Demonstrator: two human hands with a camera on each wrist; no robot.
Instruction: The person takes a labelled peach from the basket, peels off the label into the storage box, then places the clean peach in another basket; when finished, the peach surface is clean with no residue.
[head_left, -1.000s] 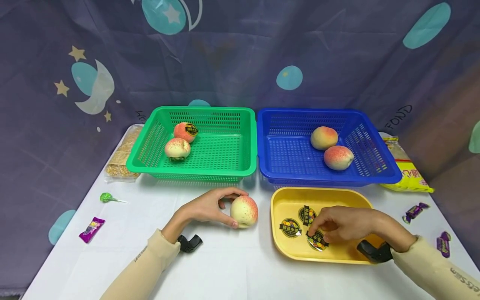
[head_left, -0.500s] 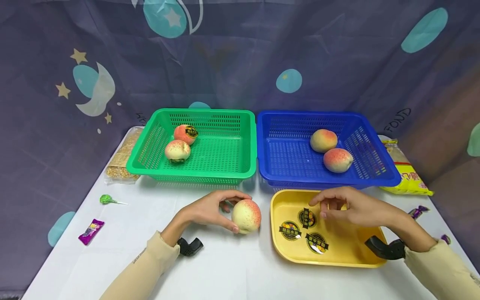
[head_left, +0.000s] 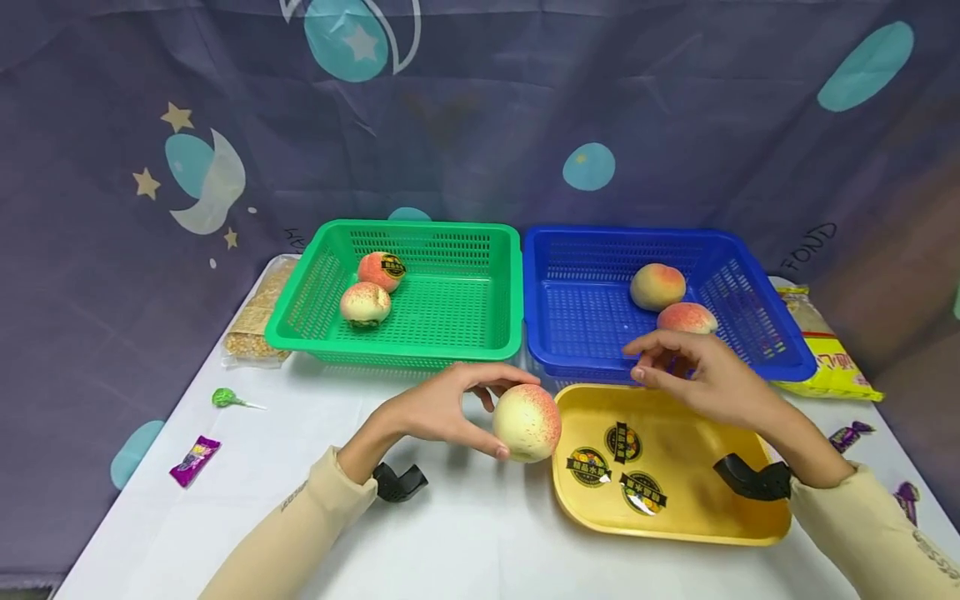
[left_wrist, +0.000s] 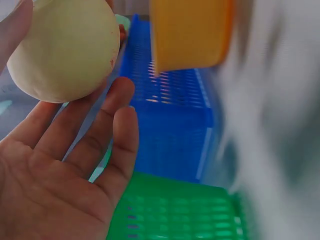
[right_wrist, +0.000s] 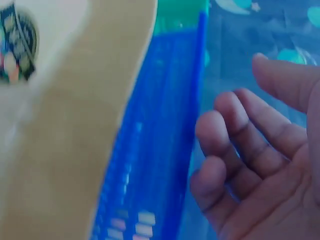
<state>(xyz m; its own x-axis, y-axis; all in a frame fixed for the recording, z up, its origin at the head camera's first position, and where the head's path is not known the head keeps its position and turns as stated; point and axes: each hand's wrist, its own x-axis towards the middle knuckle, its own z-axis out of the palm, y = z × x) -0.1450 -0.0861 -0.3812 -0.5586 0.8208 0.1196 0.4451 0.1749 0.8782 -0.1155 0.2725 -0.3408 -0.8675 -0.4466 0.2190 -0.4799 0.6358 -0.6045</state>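
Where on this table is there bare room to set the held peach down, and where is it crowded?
Bare white table lies in front of the left hand holding the peach, beside the yellow tray. The right half of the green basket and the left half of the blue basket are free. Stickers crowd the tray's left part, under the right hand.

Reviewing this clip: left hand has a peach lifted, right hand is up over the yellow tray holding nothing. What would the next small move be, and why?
Probably the right hand dips back to the yellow tray to pinch one sticker. Three stickers lie there, its fingers hold nothing, and the peach held by the left hand shows no label, unlike one peach in the green basket.
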